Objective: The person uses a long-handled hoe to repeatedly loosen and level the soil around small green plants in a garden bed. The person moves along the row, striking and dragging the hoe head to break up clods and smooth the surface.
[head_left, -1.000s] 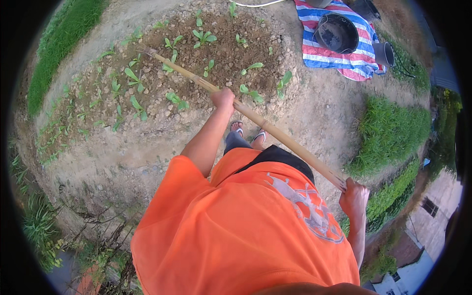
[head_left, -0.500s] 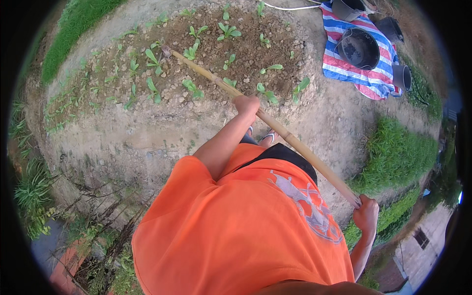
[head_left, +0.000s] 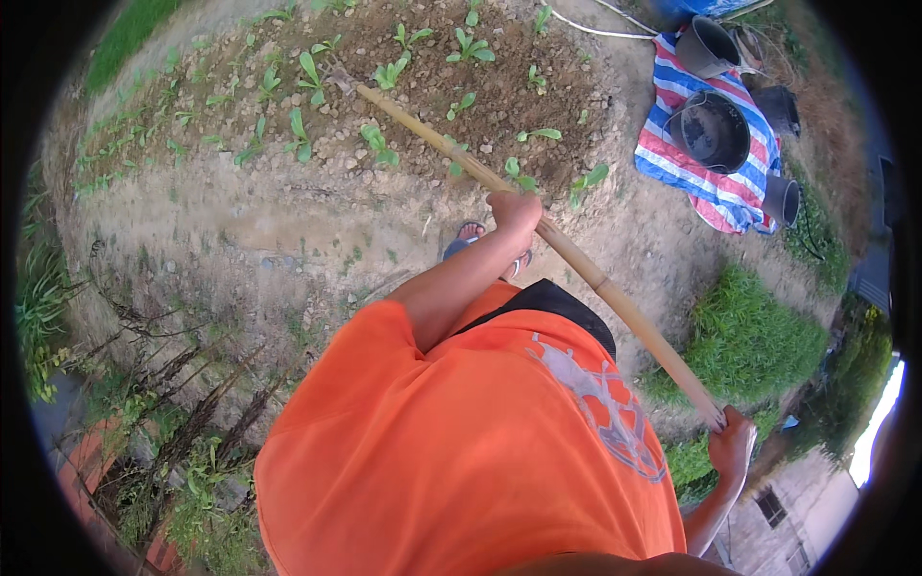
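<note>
A long bamboo-handled hoe (head_left: 600, 283) slants across my front, from the planted bed at upper left to my right side. My left hand (head_left: 516, 213) is wrapped round the middle of its handle. At the handle's near end, my right hand (head_left: 733, 446) grips the bamboo, low and to the right. The small hoe head (head_left: 338, 79) rests on or just above the soil, between a leafy seedling (head_left: 310, 75) and another seedling (head_left: 391, 73). It looks pronged, but is too small to make out clearly.
Rows of seedlings grow in the crumbly soil bed (head_left: 423, 120). At upper right, black buckets (head_left: 711, 132) stand on and around a striped sheet (head_left: 663, 139). Dense green plants (head_left: 754, 336) grow at right. Dry stalks (head_left: 187, 403) stand at lower left. My sandalled feet are below the handle.
Both hands have shifted right and slightly down with the hoe, whose head has come back a little over the soil. The view has also turned, moving the bed upward.
</note>
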`<action>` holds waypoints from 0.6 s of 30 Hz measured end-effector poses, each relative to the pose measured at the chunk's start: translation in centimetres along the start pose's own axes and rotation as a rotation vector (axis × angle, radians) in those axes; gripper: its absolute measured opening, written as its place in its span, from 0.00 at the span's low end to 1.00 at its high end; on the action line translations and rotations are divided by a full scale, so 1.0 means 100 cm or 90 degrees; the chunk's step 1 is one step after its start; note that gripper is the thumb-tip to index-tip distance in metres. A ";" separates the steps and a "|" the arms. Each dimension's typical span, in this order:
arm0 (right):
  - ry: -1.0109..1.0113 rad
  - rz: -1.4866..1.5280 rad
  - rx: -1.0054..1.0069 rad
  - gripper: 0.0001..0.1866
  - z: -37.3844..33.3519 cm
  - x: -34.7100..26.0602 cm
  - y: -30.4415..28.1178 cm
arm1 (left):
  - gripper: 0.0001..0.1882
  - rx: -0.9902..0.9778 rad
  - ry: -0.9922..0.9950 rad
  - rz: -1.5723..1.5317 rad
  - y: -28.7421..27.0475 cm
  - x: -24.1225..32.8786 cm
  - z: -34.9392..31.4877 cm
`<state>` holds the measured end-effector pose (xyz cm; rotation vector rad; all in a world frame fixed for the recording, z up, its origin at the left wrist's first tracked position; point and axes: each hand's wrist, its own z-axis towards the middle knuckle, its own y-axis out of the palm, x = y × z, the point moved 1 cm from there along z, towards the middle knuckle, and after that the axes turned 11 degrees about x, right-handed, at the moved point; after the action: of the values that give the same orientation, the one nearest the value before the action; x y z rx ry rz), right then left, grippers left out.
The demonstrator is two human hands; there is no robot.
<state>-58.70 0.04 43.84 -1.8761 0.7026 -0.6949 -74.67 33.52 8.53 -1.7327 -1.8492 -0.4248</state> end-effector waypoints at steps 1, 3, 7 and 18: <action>-0.009 0.019 -0.014 0.04 -0.001 -0.003 0.004 | 0.23 -0.001 -0.020 -0.069 -0.010 0.013 0.002; -0.022 0.011 -0.024 0.05 -0.003 0.000 0.014 | 0.20 0.097 0.077 -0.044 -0.017 -0.005 0.103; -0.003 -0.074 -0.012 0.05 -0.013 0.005 0.000 | 0.15 0.101 -0.056 -0.062 -0.011 -0.008 0.108; -0.071 -0.118 0.160 0.07 -0.024 0.040 0.022 | 0.19 0.035 -0.141 -0.188 -0.002 -0.019 0.077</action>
<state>-58.13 -5.10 43.34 -1.7455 0.3542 -0.7527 -76.32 36.50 1.36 -1.5253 -2.2655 -0.3013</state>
